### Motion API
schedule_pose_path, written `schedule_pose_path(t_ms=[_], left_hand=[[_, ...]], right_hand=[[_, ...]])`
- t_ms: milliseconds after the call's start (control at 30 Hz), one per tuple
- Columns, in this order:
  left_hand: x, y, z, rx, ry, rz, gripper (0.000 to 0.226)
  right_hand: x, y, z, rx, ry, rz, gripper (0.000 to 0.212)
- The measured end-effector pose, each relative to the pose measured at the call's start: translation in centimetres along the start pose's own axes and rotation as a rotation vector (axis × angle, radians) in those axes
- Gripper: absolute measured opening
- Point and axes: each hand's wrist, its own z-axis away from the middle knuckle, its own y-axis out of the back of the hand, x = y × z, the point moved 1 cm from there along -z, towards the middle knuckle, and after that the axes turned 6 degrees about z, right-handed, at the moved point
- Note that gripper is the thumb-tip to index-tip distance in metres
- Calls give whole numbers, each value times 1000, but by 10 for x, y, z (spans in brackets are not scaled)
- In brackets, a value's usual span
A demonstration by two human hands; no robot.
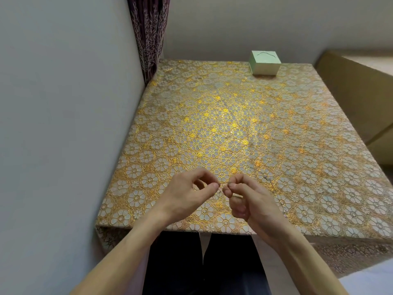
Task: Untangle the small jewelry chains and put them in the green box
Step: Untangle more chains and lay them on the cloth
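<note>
My left hand and my right hand hover close together over the near edge of the table. Each pinches with thumb and forefinger at a very thin chain that spans the small gap between the fingertips. The chain is barely visible against the patterned cloth. A second thin chain seems to lie on the cloth just right of my right hand. The green box stands shut at the far edge of the table, right of centre, far from both hands.
The table wears a gold floral cloth. A grey wall runs along its left side, with a dark curtain in the far left corner. A beige cabinet stands to the right. My dark-trousered legs show below the table edge.
</note>
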Motion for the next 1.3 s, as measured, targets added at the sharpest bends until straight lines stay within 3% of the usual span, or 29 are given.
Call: schedule_pose_path(t_ms=[200,567,800,1000,1167,1300], left_hand=[[0,-2,1,-50,38,218,5],[-1,10,-6,-111,-16,-9,3],[-6,13,-5,-125,-2,46,5],[-10,21,-5,-147,79,100,15],[-15,24,0,-101,60,53,17],[-17,26,6,-77,77,53,22]], right_hand=[[-11,4,2,-45,46,115,9],[-9,5,3,-6,75,109,10],[-3,3,2,-2,111,212,9],[-7,10,1,60,81,38,10],[2,10,1,71,51,85,12],[9,12,4,81,76,263,9]])
